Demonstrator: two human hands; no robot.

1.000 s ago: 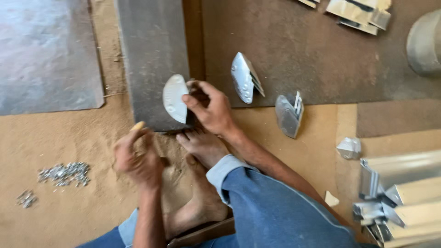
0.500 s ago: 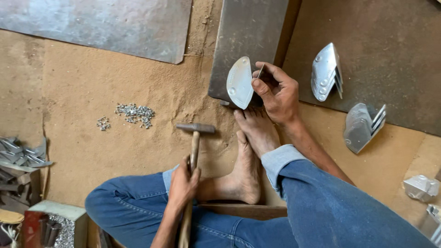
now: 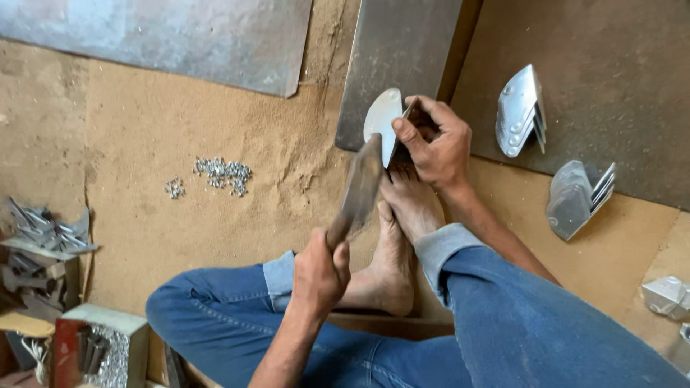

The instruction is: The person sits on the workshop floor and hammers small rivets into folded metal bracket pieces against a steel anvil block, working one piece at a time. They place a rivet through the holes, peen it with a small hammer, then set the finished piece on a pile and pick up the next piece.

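Seated on floor, legs in blue jeans (image 3: 517, 323), bare feet (image 3: 399, 215) forward. Left hand (image 3: 318, 276) closed around wooden handle of hammer (image 3: 357, 190); head blurred, apparently just beside the workpiece. Right hand (image 3: 433, 141) pinches a rounded metal plate (image 3: 379, 123) on edge, resting on the steel slab (image 3: 399, 57) ahead of the toes. Left on the sandy floor (image 3: 180, 122): small pile of rivets (image 3: 221, 172). Far right: two folded metal pieces (image 3: 521, 109) (image 3: 578, 195) on the dark sheet (image 3: 618, 72).
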